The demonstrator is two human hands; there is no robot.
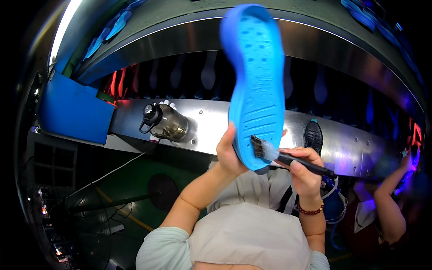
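Head view. The blue shoe sole (254,85) stands nearly upright before the steel ledge (211,123), long axis running from its heel end, low and just above the ledge's front edge, to its toe end, high and leaning slightly to the person's left; the treaded face is turned toward the camera. The left hand (229,155) is closed around the sole's lower left edge, thumb on the treaded face. The right hand (303,173), wrapped around a black handle, holds a small brush (265,150) whose bristles touch the heel end of the sole, so the brush lies to the right of the sole and points leftward across its short axis. Both hands sit at the heel end; the right is the one nearer the bristle contact. On the ledge, left of the sole, lies a dark water bottle (164,123); right of the sole, a black sole (313,136). A co-worker's arm (389,202) rises at the ledge's far right.
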